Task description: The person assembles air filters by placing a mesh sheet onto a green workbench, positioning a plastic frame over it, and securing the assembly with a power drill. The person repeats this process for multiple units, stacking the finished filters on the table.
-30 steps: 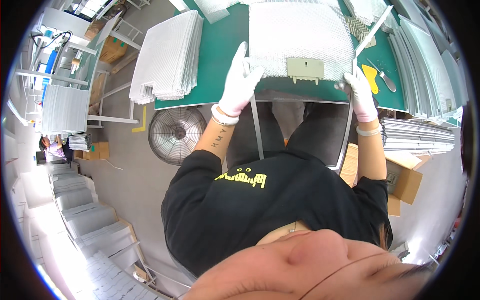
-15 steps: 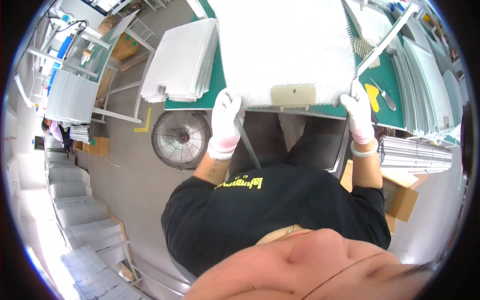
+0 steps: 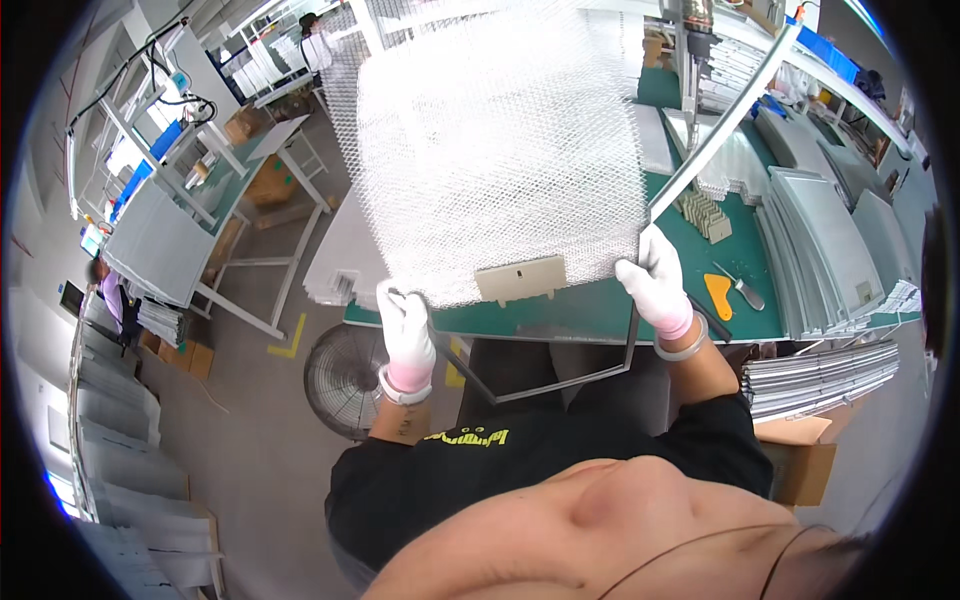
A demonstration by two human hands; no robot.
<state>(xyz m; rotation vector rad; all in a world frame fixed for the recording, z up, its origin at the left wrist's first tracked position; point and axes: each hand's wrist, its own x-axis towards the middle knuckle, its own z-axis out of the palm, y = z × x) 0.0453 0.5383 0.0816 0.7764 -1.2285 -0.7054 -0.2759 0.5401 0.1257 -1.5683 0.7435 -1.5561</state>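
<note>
A whitish expanded-mesh sheet (image 3: 500, 170) is held up in front of me, tilted over the green workbench. On its near edge sits a beige rectangular plastic piece (image 3: 520, 280) with small tabs. My left hand (image 3: 407, 330), in a white glove, is closed on the sheet's near left corner. At the near right corner my gloved right hand (image 3: 655, 285) grips the sheet's edge, fingers bent around it. A thin grey metal frame (image 3: 560, 386) hangs below the near edge, between my hands and my body. Whether the frame is joined to the mesh I cannot tell.
On the green bench (image 3: 755, 312) lie a yellow scraper (image 3: 718, 295), a screwdriver (image 3: 748, 294) and several beige plastic pieces (image 3: 706, 215). Panels (image 3: 815, 250) stand stacked at the right. A power driver (image 3: 697, 45) hangs above. A floor fan (image 3: 345, 380) stands at my left.
The mesh sheet has tilted, and its weave now shows through. Both hands have moved left and nearer to me in the view. More of the grey frame and the room beyond shows.
</note>
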